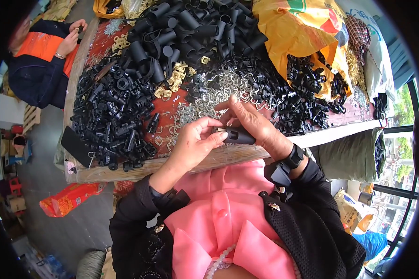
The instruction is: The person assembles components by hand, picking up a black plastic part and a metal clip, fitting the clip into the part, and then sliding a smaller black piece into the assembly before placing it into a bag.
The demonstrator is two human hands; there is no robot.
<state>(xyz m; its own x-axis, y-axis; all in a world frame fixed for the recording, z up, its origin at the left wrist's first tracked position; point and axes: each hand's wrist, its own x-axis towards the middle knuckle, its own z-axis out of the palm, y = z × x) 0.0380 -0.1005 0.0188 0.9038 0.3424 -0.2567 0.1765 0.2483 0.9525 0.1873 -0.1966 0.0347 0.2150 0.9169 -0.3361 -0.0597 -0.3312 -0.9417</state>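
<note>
Both my hands meet over the front edge of the work table, around a short black plastic tube with an oval slot [239,136]. With thumb and fingers pinched, my left hand [193,143] grips the tube's left end. My right hand [258,126] holds the other end against its palm, its upper fingers raised above the tube. Whether a smaller piece sits between the left fingertips is hidden. Just beyond my hands lies a heap of small silver metal rings and clips [219,90].
Small black fittings [109,109] pile up at left, large black tubes [186,35] at the back. Gold-coloured clips [176,78] lie between. A yellow sack [295,30] spills black parts at right. The wooden table edge [125,173] runs before me. Another person [42,65] works at far left.
</note>
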